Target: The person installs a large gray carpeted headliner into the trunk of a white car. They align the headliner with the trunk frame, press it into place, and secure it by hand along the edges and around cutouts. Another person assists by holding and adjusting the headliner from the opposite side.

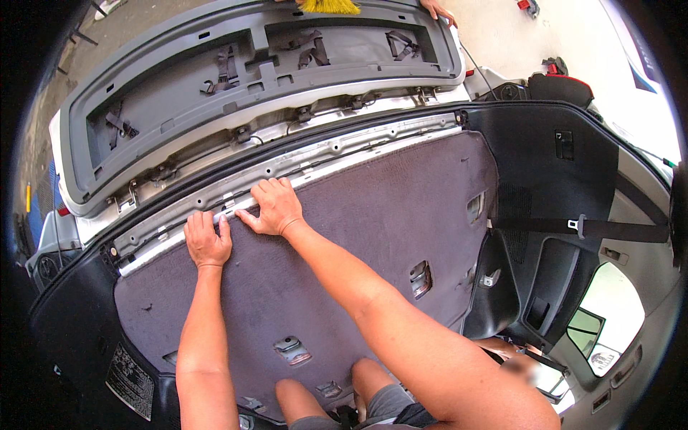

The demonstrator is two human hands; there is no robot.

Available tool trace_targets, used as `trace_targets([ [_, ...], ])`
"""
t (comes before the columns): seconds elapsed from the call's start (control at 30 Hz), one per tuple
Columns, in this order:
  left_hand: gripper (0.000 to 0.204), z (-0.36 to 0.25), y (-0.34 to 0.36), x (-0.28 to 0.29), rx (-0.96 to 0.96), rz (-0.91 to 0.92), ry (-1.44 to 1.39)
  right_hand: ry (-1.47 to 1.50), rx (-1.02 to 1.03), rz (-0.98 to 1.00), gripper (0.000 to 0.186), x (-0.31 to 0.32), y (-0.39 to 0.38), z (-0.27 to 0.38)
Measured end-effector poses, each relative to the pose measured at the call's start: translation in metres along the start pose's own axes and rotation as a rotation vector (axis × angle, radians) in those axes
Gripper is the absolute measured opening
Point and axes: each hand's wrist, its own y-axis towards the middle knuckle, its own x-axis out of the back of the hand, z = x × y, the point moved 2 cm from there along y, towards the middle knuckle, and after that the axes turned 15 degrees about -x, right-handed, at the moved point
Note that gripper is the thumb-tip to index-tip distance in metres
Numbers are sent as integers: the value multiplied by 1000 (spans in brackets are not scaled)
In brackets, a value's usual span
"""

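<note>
A dark grey-purple carpet [344,236] covers the car's cargo floor, with several cut-outs. Along its far edge runs a narrow white strip [398,155]. My left hand [208,240] is closed over this strip left of the middle, its fingers curled across the edge. Just to its right, my right hand [277,208] also bends its fingers over the edge, thumb pointing toward the left hand. The fingertips are partly hidden, so what lies under them does not show. Beyond the strip is the bare metal sill [330,147] with holes and a dark cable.
The lowered tailgate [161,118] has a grey inner panel with black straps. Another person's hand [437,11] rests at its far right corner, near a yellow brush [330,6]. A black side panel [552,172] and seat belt [623,231] stand at right. My knees are on the carpet.
</note>
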Motion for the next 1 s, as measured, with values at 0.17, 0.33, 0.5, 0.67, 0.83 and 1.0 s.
trace_targets([
  [0.17, 23, 2, -2, -1, -9, -7, 10, 5, 7, -25, 49, 0, 1, 1],
  [0.33, 23, 3, -2, -2, -2, -13, 7, -22, -7, 42, 50, -1, 0, -2],
  [0.5, 33, 0, 1, 13, -14, -87, -40, 51, 48, -19, 48, 4, 1, -3],
  [0.67, 22, 73, -54, 87, 230, -391, 229, -36, 85, -30, 49, 3, 1, 0],
  [0.83, 14, 142, -107, 86, 240, -233, 385, -16, 81, -103, 48, -8, 1, -8],
  [1.0, 22, 146, -95, 78, 198, -165, 375, -64, 86, -100, 45, -5, -3, -11],
])
